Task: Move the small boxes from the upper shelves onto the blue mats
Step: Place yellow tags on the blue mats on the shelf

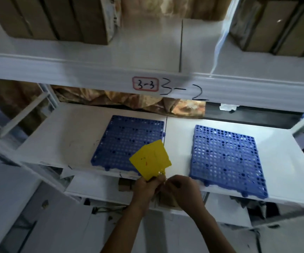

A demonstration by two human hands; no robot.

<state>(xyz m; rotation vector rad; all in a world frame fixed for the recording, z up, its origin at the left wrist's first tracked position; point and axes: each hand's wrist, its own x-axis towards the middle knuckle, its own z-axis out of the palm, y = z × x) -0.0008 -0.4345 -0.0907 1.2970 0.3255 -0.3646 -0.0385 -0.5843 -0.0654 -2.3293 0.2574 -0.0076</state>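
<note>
Two blue perforated mats lie flat on the white lower shelf (71, 136): the left mat (125, 141) and the right mat (226, 157), both bare. Brown cardboard boxes stand in a row on the upper shelf, one group at the left (56, 17) and another at the right (279, 26). In front of the lower shelf's edge my left hand (147, 187) grips the bottom of a yellow plastic card (150, 159) that stands up over the left mat's near corner. My right hand (182, 189) is curled beside it, fingers pinching at the card's lower end.
The upper shelf's front beam (93, 70) carries a label "3-3" (145, 84) and handwritten "3-2". Crumpled brown paper (129, 99) fills the back of the lower shelf. A white diagonal brace (25, 114) stands at the left. More white shelving lies below.
</note>
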